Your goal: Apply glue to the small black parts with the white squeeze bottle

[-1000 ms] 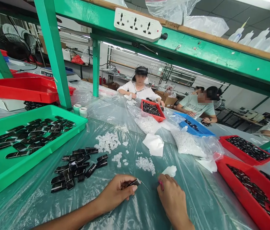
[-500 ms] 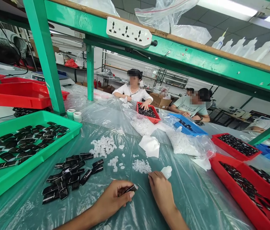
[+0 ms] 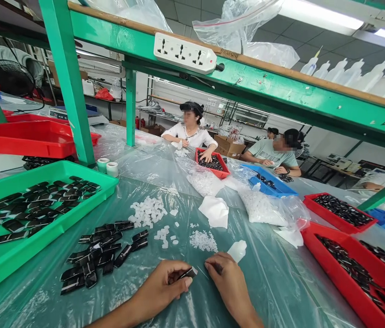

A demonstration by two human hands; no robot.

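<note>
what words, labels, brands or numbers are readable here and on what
No text is readable.
Loose black pieces: pale marks on some, too small to read.
Green beam: dark marks, too blurred to read.
Papers on back wall: too small and blurred.
Black piece in left hand: nothing legible.

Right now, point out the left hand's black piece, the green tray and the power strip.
Black piece [image 3: 187, 273]: head view, dark exposed end.
Green tray [image 3: 42, 238]: head view, near outer wall.
Power strip [image 3: 184, 53]: head view, socket face.
</note>
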